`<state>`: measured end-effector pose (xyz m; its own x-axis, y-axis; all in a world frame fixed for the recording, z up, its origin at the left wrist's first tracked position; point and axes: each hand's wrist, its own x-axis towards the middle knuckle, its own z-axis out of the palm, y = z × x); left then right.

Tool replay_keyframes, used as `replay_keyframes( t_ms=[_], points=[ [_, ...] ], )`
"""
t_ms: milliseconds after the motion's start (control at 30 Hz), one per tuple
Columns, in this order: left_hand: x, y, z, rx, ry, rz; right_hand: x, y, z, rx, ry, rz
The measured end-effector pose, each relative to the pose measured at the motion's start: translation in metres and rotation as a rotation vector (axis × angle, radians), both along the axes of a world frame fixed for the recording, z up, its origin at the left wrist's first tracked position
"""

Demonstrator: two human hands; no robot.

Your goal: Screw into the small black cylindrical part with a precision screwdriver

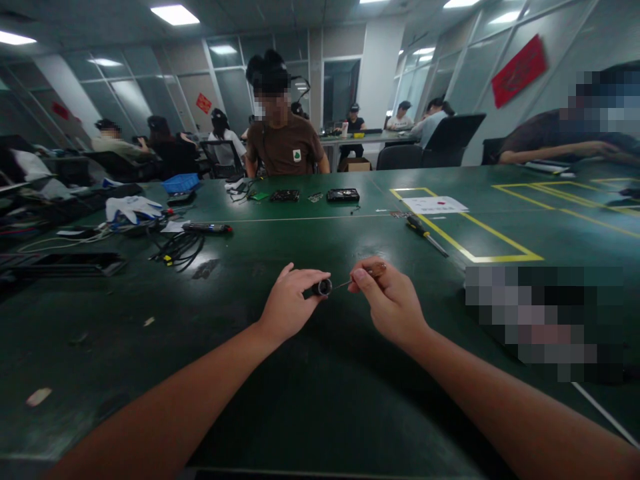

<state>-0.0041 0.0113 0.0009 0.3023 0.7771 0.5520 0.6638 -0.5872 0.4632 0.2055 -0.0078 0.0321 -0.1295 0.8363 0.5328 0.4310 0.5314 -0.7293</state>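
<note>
My left hand (290, 303) grips a small black cylindrical part (324, 287) between thumb and fingers, its round open end turned toward the right. In my right hand (393, 300) is a small screwdriver-like tool with a translucent amber handle (376, 269). Its thin metal shaft (343, 285) points left at the rim of the cylinder; whether the tip touches cannot be made out. Both hands are held just over the green table (320, 400). Beyond my right hand lies a larger screwdriver (425, 233) with a black and yellow handle.
Coiled black cables (177, 248), a dark pen-shaped tool (207, 228) and white gloves (133, 209) lie at left, near a blue bin (181, 183). Black devices (343, 195) sit across the table before a person (285, 143). A paper sheet (435, 205) overlaps yellow tape. A blurred-out object (543, 323) is at right.
</note>
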Motion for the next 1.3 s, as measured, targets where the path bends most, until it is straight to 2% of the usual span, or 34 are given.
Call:
replay_keyframes(
  t_ms=[400,933,1133,1300],
  points=[
    [-0.0012,0.0022,-0.0022,-0.019,-0.006,0.007,-0.0002,-0.0005,-0.0046,0.007,0.056,0.036],
    [-0.0030,0.0023,0.0002,0.019,0.026,-0.008,0.0000,-0.0052,0.0031,0.098,-0.167,0.018],
    [-0.0028,0.0024,0.0003,0.016,0.008,0.016,0.0008,-0.0056,0.0031,0.087,-0.036,0.002],
    [-0.0023,0.0021,0.0000,0.012,0.022,0.007,0.0006,-0.0053,0.0010,0.092,-0.060,0.013]
  ],
)
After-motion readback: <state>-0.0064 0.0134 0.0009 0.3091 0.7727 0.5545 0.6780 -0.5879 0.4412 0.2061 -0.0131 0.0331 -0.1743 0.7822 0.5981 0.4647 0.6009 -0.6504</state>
